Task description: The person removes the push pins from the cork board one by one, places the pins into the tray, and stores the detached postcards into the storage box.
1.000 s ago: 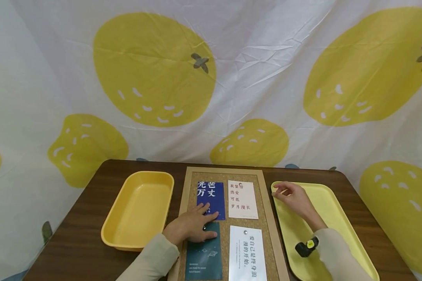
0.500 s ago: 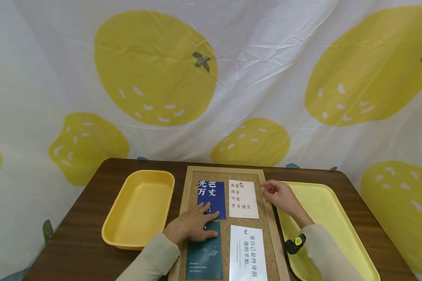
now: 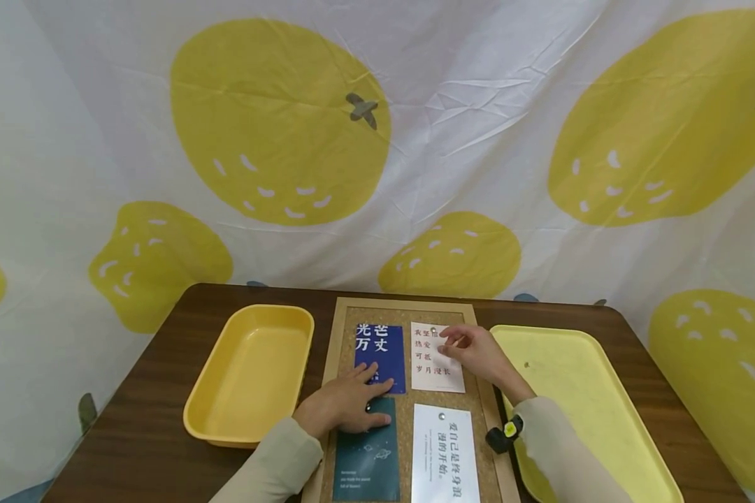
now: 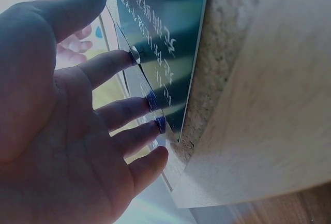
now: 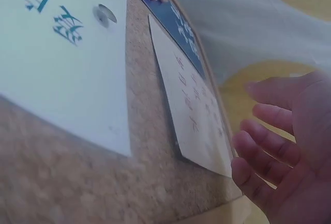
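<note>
My left hand [image 3: 346, 405] lies with fingers spread over the dark blue card [image 3: 380, 349] and the top of the dark green card [image 3: 366, 464]. A round silver thumbtack [image 4: 136, 54] is by the index fingertip. My right hand [image 3: 481, 353] hovers over the white card with red writing [image 3: 429, 381], its fingers bent and thumb near the index finger. I cannot tell whether a small thing is between these fingertips. A silver thumbtack [image 3: 433, 330] sits at that card's top edge. Another thumbtack [image 5: 104, 15] is in the white card with dark writing [image 5: 67, 79].
The wood-framed cork board [image 3: 405, 419] bears the cards on a brown table [image 3: 145, 391]. To its left stands a deep yellow tub [image 3: 252, 370]; to its right lies a pale yellow tray [image 3: 572, 391] with a small dark speck on it. A lemon-print cloth [image 3: 453, 161] hangs behind.
My right hand has moved left from over the pale yellow tray, across the board's frame, to above the red-lettered card. My left hand has stayed on the cards.
</note>
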Demonstrator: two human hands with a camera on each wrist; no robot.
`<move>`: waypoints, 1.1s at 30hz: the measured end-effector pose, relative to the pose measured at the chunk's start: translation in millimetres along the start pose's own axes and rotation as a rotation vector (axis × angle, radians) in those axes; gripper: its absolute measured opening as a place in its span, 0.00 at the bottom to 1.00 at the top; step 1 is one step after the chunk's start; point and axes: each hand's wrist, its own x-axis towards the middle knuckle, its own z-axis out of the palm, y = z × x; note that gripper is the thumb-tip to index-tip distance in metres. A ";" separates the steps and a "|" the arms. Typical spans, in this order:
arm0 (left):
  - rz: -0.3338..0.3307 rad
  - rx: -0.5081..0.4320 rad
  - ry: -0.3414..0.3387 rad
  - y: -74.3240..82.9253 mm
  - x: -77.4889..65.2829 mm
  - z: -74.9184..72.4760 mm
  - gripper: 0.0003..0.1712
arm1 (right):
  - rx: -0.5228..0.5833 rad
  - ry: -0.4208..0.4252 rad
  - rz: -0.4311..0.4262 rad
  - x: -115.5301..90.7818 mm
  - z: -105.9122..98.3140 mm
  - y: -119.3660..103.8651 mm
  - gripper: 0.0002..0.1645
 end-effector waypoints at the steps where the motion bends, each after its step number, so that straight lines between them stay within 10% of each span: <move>1: 0.000 -0.001 0.001 0.0 0.0 0.3 0.37 | 0.000 -0.002 0.001 0.2 1.9 -1.6 0.15; 33: -0.006 0.008 -0.007 -1.1 2.1 1.7 0.37 | 0.080 -0.132 0.059 26.3 35.5 -22.9 0.15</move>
